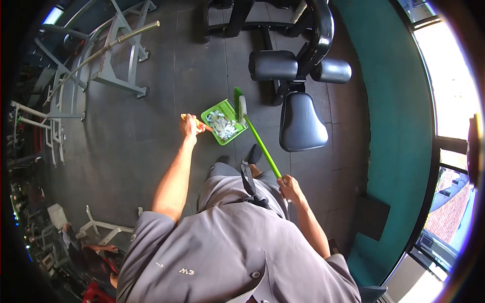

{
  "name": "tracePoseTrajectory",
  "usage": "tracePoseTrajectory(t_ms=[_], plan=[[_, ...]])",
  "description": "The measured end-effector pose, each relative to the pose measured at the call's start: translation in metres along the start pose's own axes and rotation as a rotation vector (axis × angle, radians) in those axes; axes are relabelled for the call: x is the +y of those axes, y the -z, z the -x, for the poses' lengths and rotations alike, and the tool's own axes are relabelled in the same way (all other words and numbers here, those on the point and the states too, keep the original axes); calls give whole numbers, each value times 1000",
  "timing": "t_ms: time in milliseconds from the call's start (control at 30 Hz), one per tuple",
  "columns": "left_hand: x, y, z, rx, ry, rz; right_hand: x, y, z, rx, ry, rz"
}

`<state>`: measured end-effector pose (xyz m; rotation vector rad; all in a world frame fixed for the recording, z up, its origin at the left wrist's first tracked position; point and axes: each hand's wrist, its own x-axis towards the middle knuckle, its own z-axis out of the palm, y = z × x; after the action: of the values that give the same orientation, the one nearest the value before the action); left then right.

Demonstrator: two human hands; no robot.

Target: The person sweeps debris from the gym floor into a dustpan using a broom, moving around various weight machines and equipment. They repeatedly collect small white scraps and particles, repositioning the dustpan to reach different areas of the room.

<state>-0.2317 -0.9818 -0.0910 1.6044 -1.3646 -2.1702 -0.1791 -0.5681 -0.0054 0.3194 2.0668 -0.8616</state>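
Note:
My left hand [189,127] is closed around the orange handle of a green dustpan [206,115], which is out in front of me over the dark floor. Crumpled white scraps [222,125] are heaped inside the pan. At my right hip, my right hand [289,189] grips the upper end of a broom [263,147] with a bright green stick. The broom's head, with green bristles, is at the right edge of the dustpan and overlaps it in this view.
A black padded exercise machine [303,123] stands ahead on the right, beside a teal wall [389,101]. Grey metal racks with a barbell [121,38] are at the far left. Behind on the left, a person [86,257] is near a red item.

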Motion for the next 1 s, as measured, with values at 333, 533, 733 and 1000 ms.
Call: tracePoseTrajectory(t_ms=[333,533,733,1000], plan=[[-6,163,0,-270,110,187,39,-48,114,348,33,277],[58,258,17,-385,109,109,66,-100,204,431,-207,68],[18,215,-42,-541,284,18,114,-158,222,491,-470,-225],[22,164,-21,-705,310,-218,152,-243,276,688,-741,-866]])
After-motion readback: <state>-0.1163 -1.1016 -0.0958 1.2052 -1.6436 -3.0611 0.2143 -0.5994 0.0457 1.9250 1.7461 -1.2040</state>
